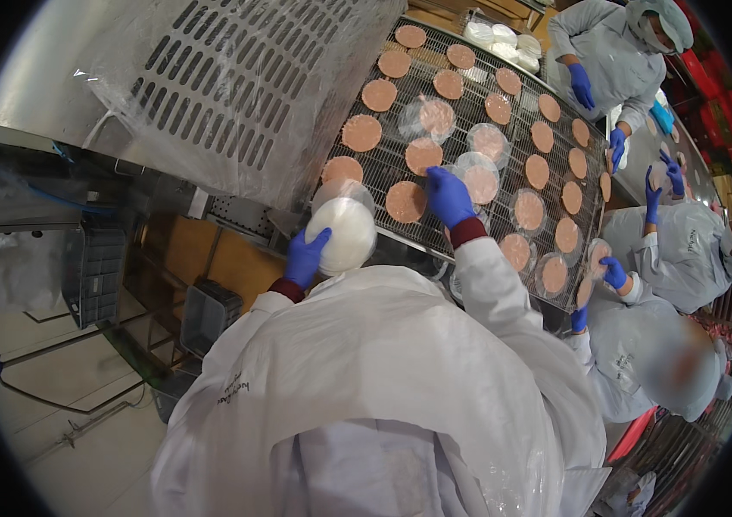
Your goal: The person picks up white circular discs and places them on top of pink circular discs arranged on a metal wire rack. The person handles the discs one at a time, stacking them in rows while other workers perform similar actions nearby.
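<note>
My left hand (305, 256), in a blue glove, holds a stack of round white paper discs (344, 233) at the near edge of a wire mesh conveyor belt (469, 103). My right hand (449, 195), also gloved in blue, reaches over the belt with its fingers down between round pink meat patties (405, 202). Several patties lie in rows on the belt; some carry a clear round disc (479, 179) on top. What the right fingers pinch is hidden.
A perforated steel machine cover (228, 86) wrapped in clear plastic stands left of the belt. Three people in white coats and blue gloves (614, 272) work along the belt's right side. A dark crate (208, 314) sits below left on the floor.
</note>
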Demonstrator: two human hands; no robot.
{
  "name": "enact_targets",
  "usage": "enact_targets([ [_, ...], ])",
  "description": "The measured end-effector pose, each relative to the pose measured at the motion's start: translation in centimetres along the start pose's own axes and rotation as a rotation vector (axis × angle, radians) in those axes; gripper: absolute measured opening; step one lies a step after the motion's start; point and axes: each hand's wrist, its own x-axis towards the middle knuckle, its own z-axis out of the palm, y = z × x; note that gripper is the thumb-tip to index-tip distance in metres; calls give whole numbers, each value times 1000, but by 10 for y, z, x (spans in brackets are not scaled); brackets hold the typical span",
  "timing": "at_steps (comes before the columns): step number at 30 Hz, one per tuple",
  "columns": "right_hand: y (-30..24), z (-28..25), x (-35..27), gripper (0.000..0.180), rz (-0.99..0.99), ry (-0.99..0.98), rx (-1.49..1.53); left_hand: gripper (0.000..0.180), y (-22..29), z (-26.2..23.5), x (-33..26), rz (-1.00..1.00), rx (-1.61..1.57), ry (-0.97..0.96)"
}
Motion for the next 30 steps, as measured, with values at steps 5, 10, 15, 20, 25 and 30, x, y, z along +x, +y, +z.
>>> enact_targets([
  [5,6,-45,-45,26,155,-59,-138,33,-5,-4,5,-12,4,4],
  [10,-20,-22,-56,26,7,86,-6,34,-6,-1,9,-39,22,-17],
  [15,-6,-3,-93,34,-56,-36,9,34,0,3,8,-21,71,-29],
  [20,17,-34,-50,31,-24,214,2,33,-7,2,1,-40,-22,-47],
  [25,18,-45,-11,29,37,315,-24,33,-3,-1,4,-16,80,-44],
  [30,50,-48,-16,18,446,-162,-286,34,-8,-7,4,10,76,-32],
])
